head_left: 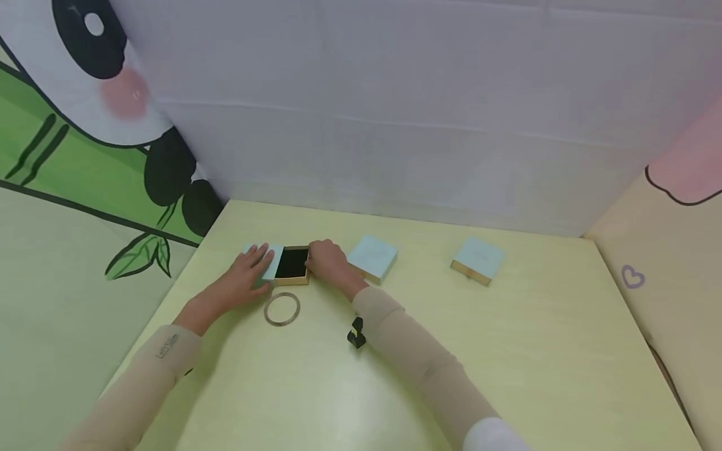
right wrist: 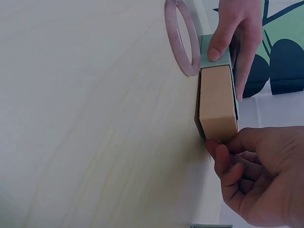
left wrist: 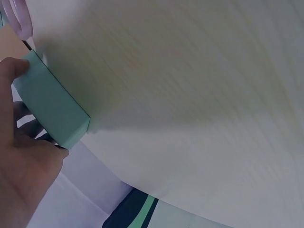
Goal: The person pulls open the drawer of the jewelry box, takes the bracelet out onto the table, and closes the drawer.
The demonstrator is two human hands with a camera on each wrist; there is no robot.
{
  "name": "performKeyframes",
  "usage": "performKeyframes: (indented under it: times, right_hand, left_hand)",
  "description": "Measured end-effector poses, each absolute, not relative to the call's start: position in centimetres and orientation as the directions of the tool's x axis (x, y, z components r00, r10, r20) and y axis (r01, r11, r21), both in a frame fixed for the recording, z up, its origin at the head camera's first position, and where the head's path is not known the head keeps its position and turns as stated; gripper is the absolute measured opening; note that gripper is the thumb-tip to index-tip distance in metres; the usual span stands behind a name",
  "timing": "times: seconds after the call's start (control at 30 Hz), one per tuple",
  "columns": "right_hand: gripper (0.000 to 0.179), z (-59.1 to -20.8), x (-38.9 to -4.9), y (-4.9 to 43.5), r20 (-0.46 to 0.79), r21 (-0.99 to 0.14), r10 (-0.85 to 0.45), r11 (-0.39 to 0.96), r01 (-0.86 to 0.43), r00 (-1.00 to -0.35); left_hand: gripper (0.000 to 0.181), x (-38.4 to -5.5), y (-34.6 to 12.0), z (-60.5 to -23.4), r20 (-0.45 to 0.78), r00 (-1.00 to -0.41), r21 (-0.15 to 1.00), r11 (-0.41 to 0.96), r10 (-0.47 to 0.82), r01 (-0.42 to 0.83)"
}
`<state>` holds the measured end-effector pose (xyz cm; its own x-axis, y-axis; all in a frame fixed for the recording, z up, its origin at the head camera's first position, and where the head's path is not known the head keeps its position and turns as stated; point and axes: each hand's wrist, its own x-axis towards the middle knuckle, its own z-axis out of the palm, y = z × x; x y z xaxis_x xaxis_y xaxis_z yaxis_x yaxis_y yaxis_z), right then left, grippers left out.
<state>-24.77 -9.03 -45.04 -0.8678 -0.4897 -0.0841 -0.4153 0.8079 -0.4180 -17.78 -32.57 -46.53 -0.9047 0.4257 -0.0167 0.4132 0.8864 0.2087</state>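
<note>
A small light-blue sliding box [left wrist: 54,99] lies at the table's far left with its tan drawer [right wrist: 217,92] pulled partly out, showing a black lining [head_left: 292,263]. My left hand [head_left: 248,275] holds the blue sleeve, thumb on the near side and fingers across the top. At the drawer's outer end, my right hand [head_left: 331,263] pinches the edge between thumb and fingertips, as the right wrist view shows. A pale ring-shaped bangle [head_left: 282,309] lies flat on the table just in front of the box. It appears pinkish in the right wrist view [right wrist: 183,40].
Two more blue-topped boxes stand to the right: one box [head_left: 372,258] beside my right hand, another box [head_left: 477,259] farther along. A small black object [head_left: 356,333] shows by my right sleeve. The pale wooden table [head_left: 553,351] meets a cloth-covered wall [head_left: 395,169] behind.
</note>
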Motion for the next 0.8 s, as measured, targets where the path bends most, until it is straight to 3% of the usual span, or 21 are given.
performKeyframes:
  times: [0.2,0.6,0.8]
  right_hand:
    - [0.027,-45.0,-24.7,-9.4,-0.100,-0.404,-0.491,0.815,-0.416,-0.865]
    - [0.035,-46.0,-25.0,-12.9,-0.072,-0.523,-0.561,0.725,-0.448,-0.825]
    - [0.023,-46.0,-25.1,-14.3,-0.075,-0.545,-0.580,0.705,-0.454,-0.811]
  left_hand:
    - [0.072,-17.5,-32.7,-46.5,0.004,-0.901,0.220,0.879,0.433,0.423]
    - [0.070,-17.8,-33.0,-46.1,0.071,-0.897,0.268,0.857,0.437,0.439]
    - [0.072,-17.8,-33.0,-46.1,0.080,-0.897,0.273,0.855,0.435,0.440]
